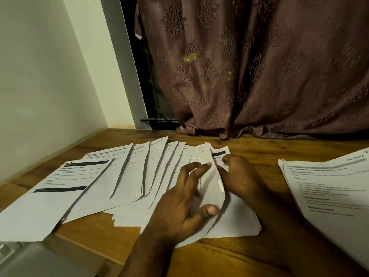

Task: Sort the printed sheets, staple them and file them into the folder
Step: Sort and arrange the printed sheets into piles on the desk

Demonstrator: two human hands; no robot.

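Grey object [30, 258] at lower left corner, maybe the folder, can't tell. Left hand [179, 208] at lower centre, fingers spread, resting on the fanned printed sheets [127, 176]; thumb seems to lift one sheet edge. Right hand [241, 176] just beside it, fingers bent onto the same fan; whether it pinches a sheet, can't tell. Second stack of sheets [327, 188] lies apart at right on the wooden table [219, 256]. Judging: sorting under way, one pile separated; stapling and filing left. No stapler visible.
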